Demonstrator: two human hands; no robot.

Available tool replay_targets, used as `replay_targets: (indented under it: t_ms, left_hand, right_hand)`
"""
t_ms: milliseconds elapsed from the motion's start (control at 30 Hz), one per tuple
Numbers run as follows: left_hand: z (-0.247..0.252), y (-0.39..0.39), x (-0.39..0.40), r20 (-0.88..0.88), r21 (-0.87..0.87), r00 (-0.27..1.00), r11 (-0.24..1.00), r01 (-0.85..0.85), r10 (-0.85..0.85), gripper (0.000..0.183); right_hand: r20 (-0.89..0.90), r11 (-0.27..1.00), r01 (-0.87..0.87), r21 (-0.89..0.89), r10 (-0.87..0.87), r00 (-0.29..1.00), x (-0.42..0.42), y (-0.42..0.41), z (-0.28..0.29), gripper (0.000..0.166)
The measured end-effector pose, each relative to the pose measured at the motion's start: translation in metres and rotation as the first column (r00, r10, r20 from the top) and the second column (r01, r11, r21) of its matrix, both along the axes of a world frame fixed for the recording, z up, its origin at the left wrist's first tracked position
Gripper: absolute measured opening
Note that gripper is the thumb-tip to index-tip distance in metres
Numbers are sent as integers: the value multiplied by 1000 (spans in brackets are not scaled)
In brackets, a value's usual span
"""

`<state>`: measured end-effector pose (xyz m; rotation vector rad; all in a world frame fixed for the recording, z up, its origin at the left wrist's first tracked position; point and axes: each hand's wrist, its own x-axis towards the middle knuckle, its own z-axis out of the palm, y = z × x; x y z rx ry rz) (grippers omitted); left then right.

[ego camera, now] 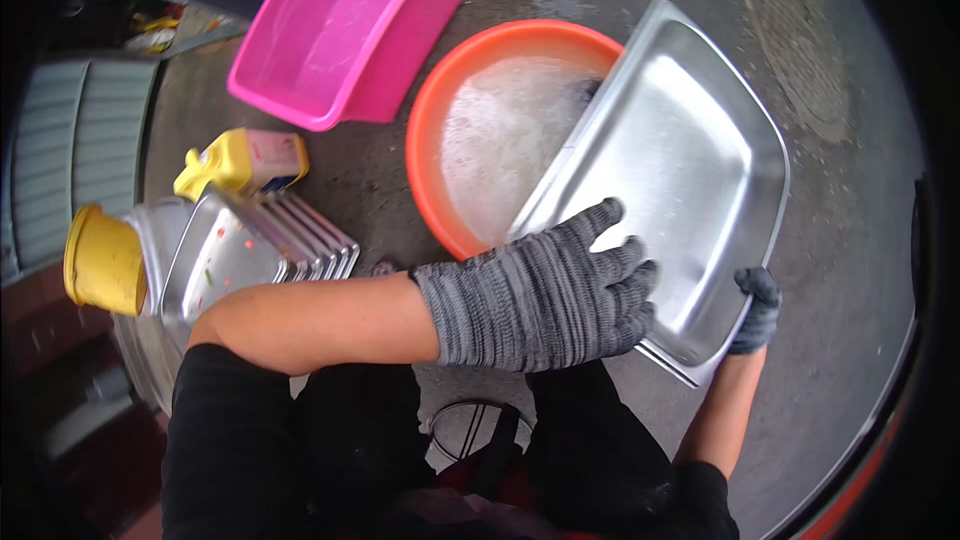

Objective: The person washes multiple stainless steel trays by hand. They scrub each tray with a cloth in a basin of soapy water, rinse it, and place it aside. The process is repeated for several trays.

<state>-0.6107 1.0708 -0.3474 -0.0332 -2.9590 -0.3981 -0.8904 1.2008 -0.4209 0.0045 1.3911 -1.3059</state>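
A large rectangular stainless steel pan (697, 187) is tilted over the right side of a round orange basin (427, 187), which holds foamy water with a dark object partly in it. My right hand (757, 307), in a grey knit glove, grips the pan's right rim, thumb on the inner side. My left hand (555, 285), in a striped grey knit glove, reaches across the pan's near left edge with its fingers spread over the inside; whether it touches the metal is hard to tell.
A pink tub (330, 30) stands beyond the basin at the left. Stacked metal pans (247, 240) with food scraps, a yellow jug (251, 157) and a yellow bucket (109, 259) are at the left. A manhole cover (799, 52) lies at the upper right.
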Motion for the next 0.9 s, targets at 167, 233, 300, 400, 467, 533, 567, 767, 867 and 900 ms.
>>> replay_targets:
  t_ms: [167,233,300,400,467,533,567,767,867,900]
  left_hand:
    - [15,-16,120,88,-75,699,704,-706,710,49]
    - [20,5,200,149,-250,381,407,-878,913,51]
    - [-4,37,268,266,-365,102,197,-910,959,50]
    - [2,110,322,620,-359,-182,71,-930,763,51]
    - [-5,117,328,595,-407,-163,120,-905,787,47]
    - [-10,111,333,646,-450,-226,124,-884,729,44]
    - [-9,112,333,626,-471,-217,141,-871,749,45]
    - [-5,103,325,650,-472,-241,133,-872,721,34]
    - [17,95,320,456,-534,-241,47,-844,857,21]
    - [37,94,328,352,-546,-227,2,-838,908,23]
  right_hand:
    - [-79,938,344,47,-340,937,-122,154,-100,16]
    - [-181,887,448,116,-425,887,-153,199,-163,18]
    - [-261,851,500,162,-452,853,-207,251,-205,21]
    - [-333,670,673,312,-586,738,-154,225,-220,27]
    - [-310,651,686,324,-612,728,-152,233,-231,30]
    - [-284,633,695,340,-636,718,-144,244,-246,34]
    - [-271,627,696,349,-643,716,-141,247,-252,35]
    - [-348,578,697,424,-607,715,-135,239,-253,40]
    - [-455,601,652,463,-470,756,-131,241,-239,42]
    - [-489,613,611,502,-382,784,-121,241,-239,42]
